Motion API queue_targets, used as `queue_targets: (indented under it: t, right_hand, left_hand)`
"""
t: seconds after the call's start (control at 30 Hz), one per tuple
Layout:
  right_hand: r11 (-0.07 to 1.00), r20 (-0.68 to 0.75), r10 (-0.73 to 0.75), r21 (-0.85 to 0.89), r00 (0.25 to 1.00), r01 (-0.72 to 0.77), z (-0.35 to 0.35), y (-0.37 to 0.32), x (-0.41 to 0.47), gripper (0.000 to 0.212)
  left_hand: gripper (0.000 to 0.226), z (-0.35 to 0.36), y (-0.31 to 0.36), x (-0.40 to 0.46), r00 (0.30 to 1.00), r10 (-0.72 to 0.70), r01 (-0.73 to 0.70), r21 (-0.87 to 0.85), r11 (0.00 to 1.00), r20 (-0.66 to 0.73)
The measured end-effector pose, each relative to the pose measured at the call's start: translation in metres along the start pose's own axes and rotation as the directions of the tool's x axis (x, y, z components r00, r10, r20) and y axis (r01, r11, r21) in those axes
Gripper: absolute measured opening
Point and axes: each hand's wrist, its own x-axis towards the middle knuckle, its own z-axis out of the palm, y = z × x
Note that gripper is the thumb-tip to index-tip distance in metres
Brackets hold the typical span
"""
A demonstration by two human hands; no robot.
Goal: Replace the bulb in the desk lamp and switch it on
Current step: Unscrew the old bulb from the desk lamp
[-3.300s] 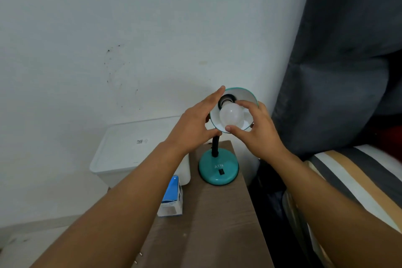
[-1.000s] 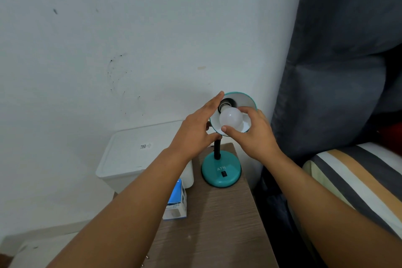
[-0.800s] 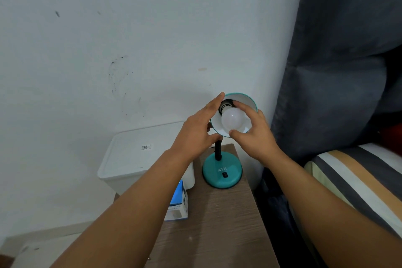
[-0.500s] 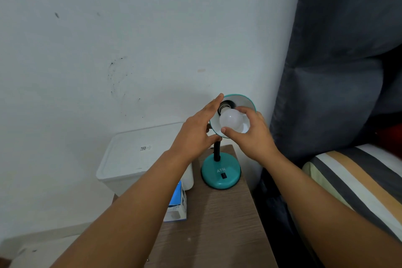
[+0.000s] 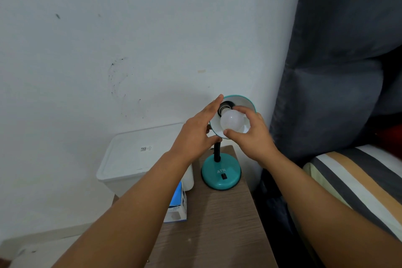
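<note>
- head cam: right hand (image 5: 253,135) has its thumb + fingers curled round the white bulb (image 5: 231,121), which sits at the black socket inside the teal lamp shade (image 5: 243,100).
- vs half a sec ago the thumb's back under the bulb, fingers over the top, so prob a regrip between twists. Can't tell which way it's turning or how far it's seated.
- left hand (image 5: 196,135) braces the shade rim, fingers straight, thumb at the lower edge, same as before.
- bulb unlit, switch (image 5: 223,177) on the lamp base untouched. Bulb box (image 5: 177,206) on the wooden table (image 5: 215,224).
</note>
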Motion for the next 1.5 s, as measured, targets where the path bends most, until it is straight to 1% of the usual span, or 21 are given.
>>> queue_targets:
  t: [0.13, 0.23, 0.33, 0.43, 0.5, 0.6, 0.7, 0.83, 0.9, 1.0, 1.1, 1.17, 1.23, 1.33, 1.4, 1.5]
  right_hand:
    - [1.0, 0.024, 0.005, 0.011, 1.0, -0.006, -0.001, 0.003, 0.0, 0.069]
    - [0.999, 0.003, 0.03, -0.015, 1.0, -0.03, 0.0, 0.005, -0.001, 0.075]
    - [0.998, -0.02, 0.023, -0.06, 1.0, -0.024, 0.002, 0.004, 0.0, 0.069]
    - [1.0, 0.001, 0.005, -0.027, 1.0, -0.005, 0.0, 0.003, 0.001, 0.06]
    - [1.0, 0.024, -0.004, -0.001, 1.0, 0.004, -0.001, 0.002, 0.001, 0.06]
    - [1.0, 0.02, -0.023, 0.007, 1.0, 0.023, 0.0, 0.004, 0.001, 0.067]
    - [0.999, -0.013, -0.002, -0.042, 1.0, 0.001, 0.001, 0.007, 0.0, 0.078]
    - [0.988, -0.087, -0.021, -0.154, 0.996, 0.007, 0.005, 0.009, 0.0, 0.068]
    - [0.993, -0.07, -0.045, -0.116, 0.997, 0.037, 0.005, 0.009, 0.001, 0.062]
    - [0.998, -0.049, -0.054, -0.036, 0.997, 0.052, 0.002, 0.009, 0.002, 0.063]
    - [0.998, -0.048, -0.038, -0.042, 0.998, 0.036, 0.002, 0.009, 0.0, 0.074]
    - [0.996, -0.054, -0.009, -0.084, 0.999, 0.004, 0.003, 0.009, -0.001, 0.079]
    - [0.992, -0.064, -0.008, -0.129, 0.998, 0.0, 0.003, 0.009, -0.001, 0.072]
    - [0.996, -0.039, -0.031, -0.089, 0.999, 0.028, 0.002, 0.009, 0.001, 0.062]
    - [0.997, -0.008, -0.052, -0.058, 0.999, 0.051, 0.001, 0.008, 0.001, 0.063]
    - [0.996, 0.007, -0.079, -0.041, 0.997, 0.079, -0.001, 0.011, -0.001, 0.071]
  left_hand:
    - [0.105, -0.001, -0.001, 0.0, 1.0, -0.003, 0.003, 0.014, 1.0, 0.003]
    - [0.105, -0.001, 0.001, 0.0, 1.0, -0.004, 0.004, 0.02, 1.0, 0.004]
    - [0.109, -0.003, 0.001, 0.0, 1.0, -0.02, 0.02, -0.002, 1.0, 0.021]
    - [0.109, -0.004, 0.001, 0.0, 0.999, -0.033, 0.034, -0.015, 0.999, 0.02]
    - [0.108, -0.003, 0.001, 0.0, 0.999, -0.029, 0.029, -0.01, 1.0, 0.015]
    - [0.106, -0.003, 0.001, 0.0, 1.0, -0.019, 0.02, -0.003, 1.0, 0.012]
    - [0.102, -0.002, 0.002, 0.0, 1.0, -0.008, 0.008, 0.015, 1.0, 0.003]
    - [0.105, -0.002, 0.003, 0.0, 1.0, -0.017, 0.017, 0.006, 1.0, 0.011]
    - [0.105, -0.002, 0.002, 0.0, 1.0, -0.019, 0.019, -0.008, 1.0, 0.011]
    - [0.106, -0.002, 0.001, 0.001, 1.0, -0.027, 0.027, -0.017, 0.999, 0.012]
    - [0.105, -0.001, 0.002, 0.0, 1.0, -0.026, 0.026, -0.006, 1.0, 0.009]
    - [0.102, -0.001, 0.003, 0.0, 1.0, -0.023, 0.023, -0.001, 1.0, 0.004]
    - [0.102, -0.001, 0.003, 0.0, 1.0, -0.026, 0.026, -0.005, 1.0, 0.005]
    - [0.105, -0.001, 0.002, 0.0, 0.999, -0.031, 0.031, -0.013, 0.999, 0.009]
    - [0.106, -0.001, 0.002, 0.0, 0.999, -0.031, 0.031, -0.013, 0.999, 0.008]
    - [0.105, -0.001, 0.003, 0.0, 0.999, -0.037, 0.037, -0.014, 0.999, 0.01]
